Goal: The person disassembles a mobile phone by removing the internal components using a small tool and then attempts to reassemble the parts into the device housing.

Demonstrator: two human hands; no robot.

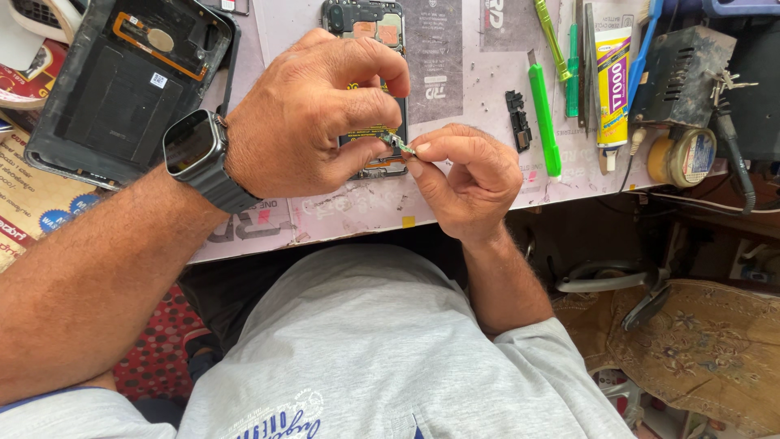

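Observation:
An opened phone body [366, 20] lies on the pale work mat [479, 81], mostly hidden under my hands. My left hand [313, 114], with a dark smartwatch [195, 146] on the wrist, pinches a small green circuit part [400, 145] from the left. From the right, my right hand [467, 175] grips the same part with thumb and forefinger. Both hands hover just above the phone's lower end.
A black phone back cover [122, 81] lies at the left. A small black module [517, 122], green plastic pry tools [543, 114], a glue tube [613, 81], a tape roll [682, 156] and a dark metal box [678, 69] sit to the right. The mat's near edge runs by my lap.

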